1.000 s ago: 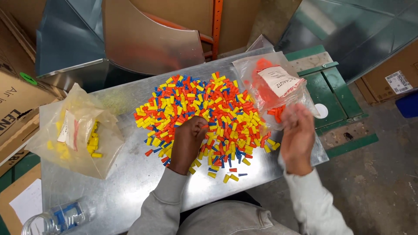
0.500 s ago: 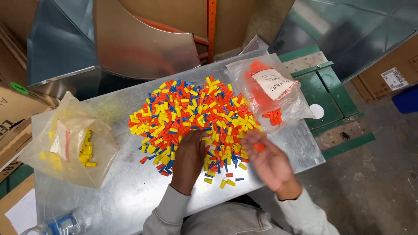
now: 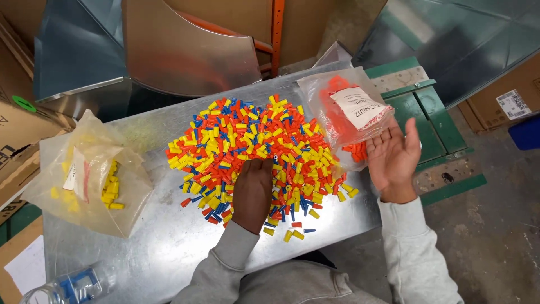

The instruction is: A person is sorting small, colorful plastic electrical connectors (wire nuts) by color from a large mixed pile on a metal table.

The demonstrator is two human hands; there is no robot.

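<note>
My left hand [image 3: 252, 194] lies palm down, fingers in the pile of small caps [image 3: 253, 149] on the counter [image 3: 169, 236]. My right hand [image 3: 394, 157] is open and empty, touching the bag of orange caps [image 3: 346, 112] just beyond it.

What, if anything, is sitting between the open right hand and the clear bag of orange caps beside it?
Nothing visible. The right hand is open, palm up, right beside the bag of orange caps, its fingertips at the bag's lower edge. The left hand rests palm down on the mixed pile of caps, off to the side.
</note>
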